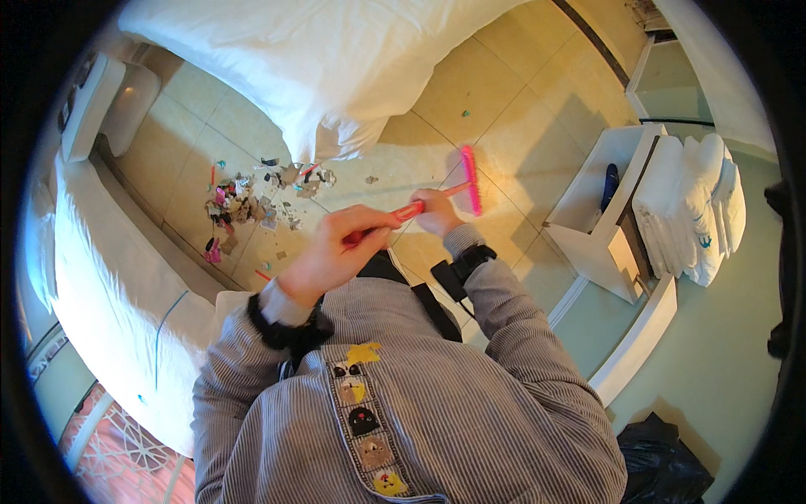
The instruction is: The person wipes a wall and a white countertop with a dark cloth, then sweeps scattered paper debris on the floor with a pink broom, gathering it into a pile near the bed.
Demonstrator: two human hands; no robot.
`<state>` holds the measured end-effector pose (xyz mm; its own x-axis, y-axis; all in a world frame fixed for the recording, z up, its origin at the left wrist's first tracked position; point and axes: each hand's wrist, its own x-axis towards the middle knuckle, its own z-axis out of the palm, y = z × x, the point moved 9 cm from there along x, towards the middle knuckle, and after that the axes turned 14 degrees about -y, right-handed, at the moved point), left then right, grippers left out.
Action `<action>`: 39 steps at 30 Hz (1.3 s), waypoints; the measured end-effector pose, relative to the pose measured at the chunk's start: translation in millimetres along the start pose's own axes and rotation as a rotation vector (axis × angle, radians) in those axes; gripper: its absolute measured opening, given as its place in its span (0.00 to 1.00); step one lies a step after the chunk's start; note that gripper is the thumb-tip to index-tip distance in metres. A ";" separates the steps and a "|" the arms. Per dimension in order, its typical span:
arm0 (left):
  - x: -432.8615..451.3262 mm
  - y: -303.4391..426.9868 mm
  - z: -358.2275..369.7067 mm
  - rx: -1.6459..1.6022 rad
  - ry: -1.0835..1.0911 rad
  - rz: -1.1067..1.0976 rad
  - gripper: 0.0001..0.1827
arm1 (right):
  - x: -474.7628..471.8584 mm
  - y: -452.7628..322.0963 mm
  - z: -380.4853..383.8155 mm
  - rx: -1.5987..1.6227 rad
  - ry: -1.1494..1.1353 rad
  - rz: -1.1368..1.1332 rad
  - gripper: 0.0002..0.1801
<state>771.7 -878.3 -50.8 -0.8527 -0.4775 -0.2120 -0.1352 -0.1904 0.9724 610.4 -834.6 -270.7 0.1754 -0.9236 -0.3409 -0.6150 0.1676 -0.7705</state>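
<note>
A broom with a red-pink handle [408, 211] is held across in front of me in both hands. My left hand [343, 247] is closed around the rear end of the handle. Farther along, my right hand [438, 211] grips the handle nearer the head. The pink bristle head [471, 181] rests on or just above the tiled floor [504, 135]; I cannot tell which. Left of the broom lies a heap of mixed litter [242, 205], with paper scraps, dark bits and pink pieces. A second cluster of scraps [302, 178] sits by the hem of a white sheet.
A white-sheeted bed [352, 57] overhangs the floor ahead, and another white-covered piece of furniture [132, 271] stands at left. To the right are an opened white drawer unit [592, 252] and folded white linens [683, 201]. A black plastic bag [664, 463] lies lower right.
</note>
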 end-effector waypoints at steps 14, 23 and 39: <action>-52.0 172.7 0.0 0.607 -0.044 0.370 0.08 | 20.8 -198.1 12.9 0.169 -0.304 -0.389 0.08; 0.0 76.8 -27.0 0.317 0.103 0.203 0.06 | 57.0 -65.0 -61.8 -0.155 -0.141 -0.183 0.07; 17.3 -39.5 -65.4 0.015 0.293 0.090 0.09 | 90.1 0.6 -36.9 -0.103 0.018 -0.052 0.17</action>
<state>795.2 -935.1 -99.2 -0.6802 -0.7192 -0.1419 -0.0748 -0.1245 0.9894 597.5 -930.4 -282.0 0.1958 -0.9362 -0.2920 -0.6811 0.0844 -0.7273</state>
